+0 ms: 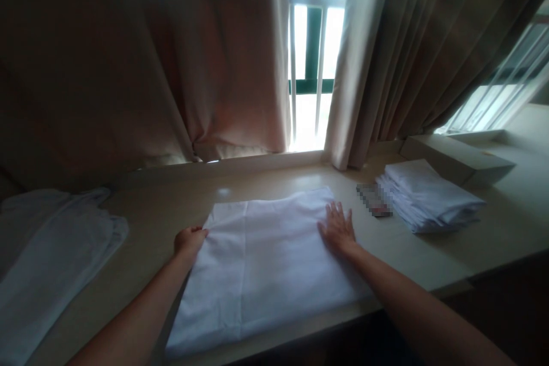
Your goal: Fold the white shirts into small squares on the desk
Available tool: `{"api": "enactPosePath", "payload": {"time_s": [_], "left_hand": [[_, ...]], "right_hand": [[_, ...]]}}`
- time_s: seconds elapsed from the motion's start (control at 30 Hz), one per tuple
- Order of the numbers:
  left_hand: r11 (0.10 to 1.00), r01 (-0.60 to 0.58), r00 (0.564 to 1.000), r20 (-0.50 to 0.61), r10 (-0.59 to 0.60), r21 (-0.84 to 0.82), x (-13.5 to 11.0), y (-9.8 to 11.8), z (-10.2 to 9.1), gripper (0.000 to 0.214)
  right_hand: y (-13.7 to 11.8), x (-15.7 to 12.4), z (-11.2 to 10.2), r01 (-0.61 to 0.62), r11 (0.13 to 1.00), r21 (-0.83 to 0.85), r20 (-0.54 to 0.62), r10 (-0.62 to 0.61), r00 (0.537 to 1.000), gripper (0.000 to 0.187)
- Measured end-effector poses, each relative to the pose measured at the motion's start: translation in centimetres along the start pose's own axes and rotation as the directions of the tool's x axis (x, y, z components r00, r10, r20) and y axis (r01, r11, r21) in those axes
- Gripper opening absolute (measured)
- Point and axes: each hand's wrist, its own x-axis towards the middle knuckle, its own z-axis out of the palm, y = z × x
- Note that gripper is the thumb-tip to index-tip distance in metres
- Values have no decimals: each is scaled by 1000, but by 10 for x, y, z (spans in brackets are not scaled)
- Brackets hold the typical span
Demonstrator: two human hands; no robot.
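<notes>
A white cloth (274,257), folded into a broad rectangle with a crease down its left part, lies flat on the pale tabletop (150,240) in front of me. My left hand (190,240) pinches its left edge near the far corner, the fingers closed on the fabric. On the cloth's right side, near the far right corner, my right hand (338,227) rests palm down with its fingers spread. What kind of linen it is I cannot tell.
To the right sits a stack of folded white cloths (429,197), with a small blurred-out flat item (374,200) beside it. A box-like ledge (458,154) stands behind the stack. Loose white cloth (55,263) lies at the left. Curtains (223,68) and a barred window (315,40) border the back.
</notes>
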Motion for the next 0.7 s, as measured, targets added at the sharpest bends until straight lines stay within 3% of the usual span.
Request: {"api": "enactPosePath", "payload": {"time_s": [0.07, 0.13, 0.2, 0.3, 0.33, 0.4, 0.5, 0.57, 0.7], "left_hand": [[995, -92, 994, -56, 95, 42, -9, 12, 0, 45], [961, -267, 961, -50, 271, 67, -21, 33, 6, 48], [880, -470, 883, 23, 470, 62, -37, 60, 20, 46], [741, -669, 742, 113, 661, 57, -60, 98, 51, 50], [681, -727, 685, 167, 709, 88, -66, 106, 61, 52], [630, -764, 640, 282, 715, 135, -75, 114, 79, 55], [660, -733, 668, 360, 651, 167, -79, 107, 98, 59], [679, -714, 687, 357, 633, 170, -79, 99, 105, 62], [729, -663, 735, 329, 593, 169, -80, 94, 109, 66]], "right_hand": [[-22, 3, -5, 130, 991, 8, -68, -130, 989, 66], [-48, 11, -11, 225, 973, 60, -82, -220, 972, 65], [-75, 23, -15, 265, 956, 128, -62, -259, 964, 64], [-105, 43, -14, 296, 937, 186, -50, -292, 955, 64], [-110, 48, -11, 308, 932, 192, -37, -306, 951, 65], [-114, 54, -2, 332, 922, 199, 43, -347, 937, 65], [-108, 53, 16, 358, 908, 217, 144, -392, 908, 65], [-105, 50, 22, 368, 902, 225, 133, -402, 906, 66], [-104, 47, 18, 365, 905, 217, 139, -399, 907, 66]]}}
